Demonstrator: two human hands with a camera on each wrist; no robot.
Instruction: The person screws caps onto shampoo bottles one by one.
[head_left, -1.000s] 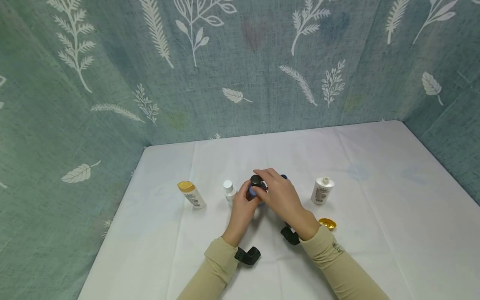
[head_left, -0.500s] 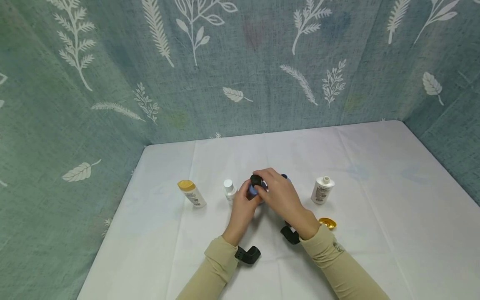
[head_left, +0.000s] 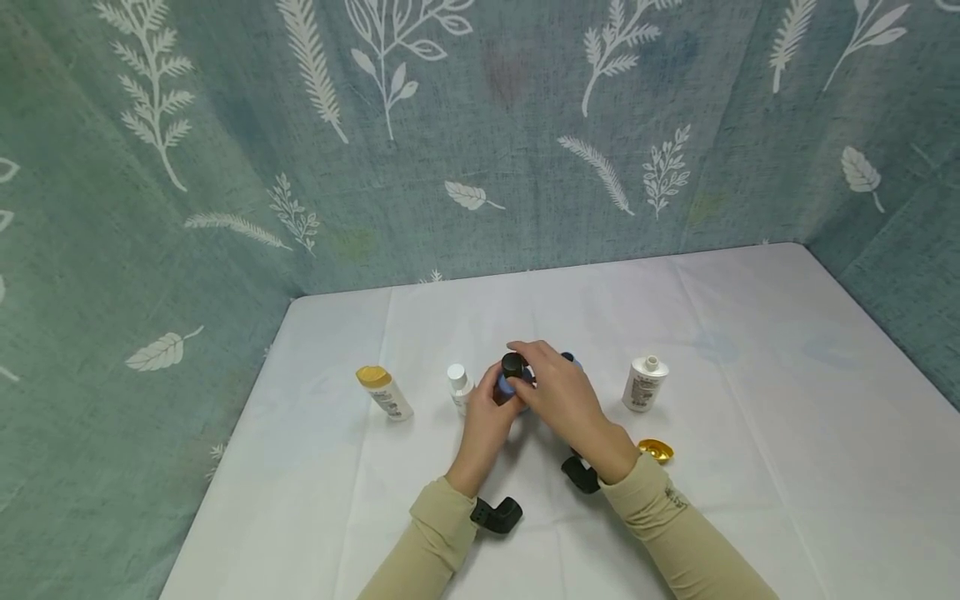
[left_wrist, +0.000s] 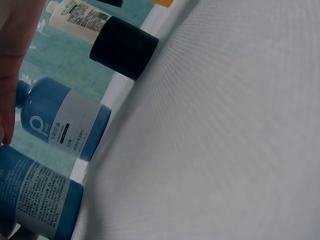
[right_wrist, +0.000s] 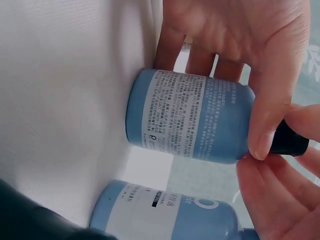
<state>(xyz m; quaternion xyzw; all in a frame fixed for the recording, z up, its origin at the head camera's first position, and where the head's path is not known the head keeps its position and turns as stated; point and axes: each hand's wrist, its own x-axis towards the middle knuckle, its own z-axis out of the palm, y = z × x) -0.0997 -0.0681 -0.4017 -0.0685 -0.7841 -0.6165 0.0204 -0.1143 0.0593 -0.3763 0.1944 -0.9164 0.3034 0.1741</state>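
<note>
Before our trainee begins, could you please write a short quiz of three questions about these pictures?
1. Which hand pinches the small black cap of the gripped blue plastic bottle?
2. True or false: the gold-capped white plastic bottle stands left of the white-capped white bottle.
3. In the head view, the loose golden cap appears beside: A) left beige sleeve; B) right beige sleeve.
Key: 1. the right hand; 2. true; 3. B.

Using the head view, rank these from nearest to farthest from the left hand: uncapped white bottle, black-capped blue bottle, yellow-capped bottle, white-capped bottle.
From the left hand:
1. Black-capped blue bottle: in its grip.
2. White-capped bottle: just to its left.
3. Yellow-capped bottle: farther left.
4. Uncapped white bottle: off to the right, past the right hand.
</note>
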